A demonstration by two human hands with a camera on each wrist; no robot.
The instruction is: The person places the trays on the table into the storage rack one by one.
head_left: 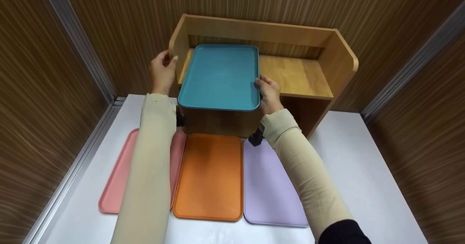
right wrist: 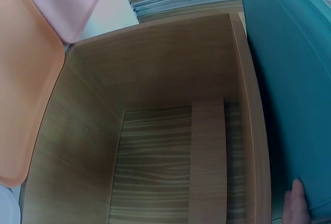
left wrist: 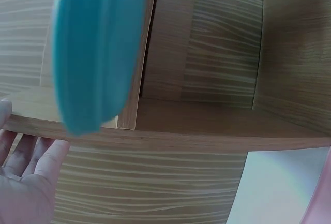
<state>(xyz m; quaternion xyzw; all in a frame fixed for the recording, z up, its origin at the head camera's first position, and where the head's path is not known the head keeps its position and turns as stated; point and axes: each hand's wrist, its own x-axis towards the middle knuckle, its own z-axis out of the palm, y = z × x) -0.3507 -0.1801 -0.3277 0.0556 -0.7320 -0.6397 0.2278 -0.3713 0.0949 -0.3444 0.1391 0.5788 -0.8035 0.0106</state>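
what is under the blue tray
The upper shelf board shows beside the blue tray; beneath it, that board is covered in the head view. Lower down, both wrist views show an open compartment.

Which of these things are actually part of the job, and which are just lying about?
In the job:
Blue tray, held by the right fingers
Shelf, its side gripped by the left fingers

Lying on the table, not held, though perhaps part of it too:
Pink tray
Orange tray
Purple tray
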